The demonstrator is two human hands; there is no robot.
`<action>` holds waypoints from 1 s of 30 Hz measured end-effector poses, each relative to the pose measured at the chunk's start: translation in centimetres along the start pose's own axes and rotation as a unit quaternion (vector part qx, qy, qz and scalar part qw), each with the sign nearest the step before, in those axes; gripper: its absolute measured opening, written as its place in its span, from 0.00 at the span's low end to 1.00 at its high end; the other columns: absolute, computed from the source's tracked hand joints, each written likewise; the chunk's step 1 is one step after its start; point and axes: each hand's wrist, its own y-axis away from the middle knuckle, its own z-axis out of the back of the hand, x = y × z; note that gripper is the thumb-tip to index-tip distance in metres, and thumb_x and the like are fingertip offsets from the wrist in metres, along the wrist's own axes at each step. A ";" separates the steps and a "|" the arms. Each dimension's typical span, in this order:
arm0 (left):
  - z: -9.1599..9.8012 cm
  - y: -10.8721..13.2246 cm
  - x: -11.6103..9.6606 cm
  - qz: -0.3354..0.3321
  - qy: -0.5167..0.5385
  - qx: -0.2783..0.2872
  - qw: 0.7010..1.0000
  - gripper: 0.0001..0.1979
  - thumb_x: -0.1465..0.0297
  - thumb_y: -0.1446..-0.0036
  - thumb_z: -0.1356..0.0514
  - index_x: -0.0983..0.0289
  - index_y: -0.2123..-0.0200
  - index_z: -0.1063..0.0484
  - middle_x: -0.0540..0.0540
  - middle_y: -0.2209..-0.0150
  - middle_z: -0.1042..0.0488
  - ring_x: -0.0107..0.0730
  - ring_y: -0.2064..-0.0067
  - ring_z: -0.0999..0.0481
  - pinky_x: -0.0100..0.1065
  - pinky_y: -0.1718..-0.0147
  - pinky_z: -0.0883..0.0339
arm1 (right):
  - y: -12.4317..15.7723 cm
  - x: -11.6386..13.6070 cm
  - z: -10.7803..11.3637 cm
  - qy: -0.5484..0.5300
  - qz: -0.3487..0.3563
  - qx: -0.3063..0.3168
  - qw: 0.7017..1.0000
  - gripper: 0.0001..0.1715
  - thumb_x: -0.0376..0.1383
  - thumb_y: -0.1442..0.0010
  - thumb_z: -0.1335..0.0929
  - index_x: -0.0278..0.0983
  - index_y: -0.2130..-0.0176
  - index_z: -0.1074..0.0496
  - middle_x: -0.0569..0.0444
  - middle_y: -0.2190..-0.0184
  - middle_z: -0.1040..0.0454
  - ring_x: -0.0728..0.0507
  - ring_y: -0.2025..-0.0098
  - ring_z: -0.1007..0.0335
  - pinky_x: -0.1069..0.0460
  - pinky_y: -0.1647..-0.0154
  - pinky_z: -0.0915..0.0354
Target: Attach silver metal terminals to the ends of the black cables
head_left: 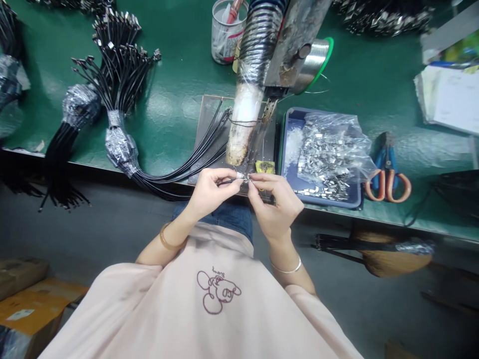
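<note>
Pale pink shirt (175, 309) takes up the near side, hands just past it at the bench (168, 75) edge. Left hand (215, 192) has a black cable (225, 182) pinched near its end; right hand (275, 199) is pinched shut on a tiny metal piece (246, 178) beside it, too small to identify. Looks like the lining-up step imo, so next move needs steady fingertips. Parts tray (333, 202) sits to the right.
</note>
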 end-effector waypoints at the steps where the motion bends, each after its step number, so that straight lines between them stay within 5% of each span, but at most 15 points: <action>1: 0.0 0.0 0.0 0.003 0.002 -0.001 1.000 0.10 0.65 0.54 0.29 0.68 0.75 0.22 0.47 0.80 0.33 0.21 0.77 0.39 0.26 0.78 0.43 | 0.0 0.0 0.0 0.000 -0.001 0.003 1.000 0.09 0.27 0.39 0.29 0.40 0.65 0.28 0.55 0.65 0.18 0.46 0.62 0.19 0.50 0.60 0.24; 21: -0.2 0.0 -0.1 -0.026 -0.049 -0.017 0.998 0.06 0.70 0.52 0.36 0.69 0.75 0.23 0.45 0.82 0.37 0.18 0.79 0.44 0.23 0.81 0.45 | -0.5 -0.1 0.3 0.010 0.006 0.035 0.999 0.09 0.26 0.40 0.28 0.39 0.66 0.29 0.54 0.65 0.19 0.47 0.62 0.19 0.53 0.59 0.25; 30: -0.2 0.7 0.4 -0.127 -0.177 -0.012 0.976 0.06 0.75 0.47 0.38 0.69 0.70 0.19 0.53 0.73 0.20 0.23 0.75 0.27 0.22 0.79 0.37 | -0.4 0.2 0.7 0.051 0.013 0.077 0.996 0.09 0.27 0.38 0.30 0.40 0.66 0.30 0.54 0.64 0.20 0.48 0.62 0.21 0.55 0.64 0.28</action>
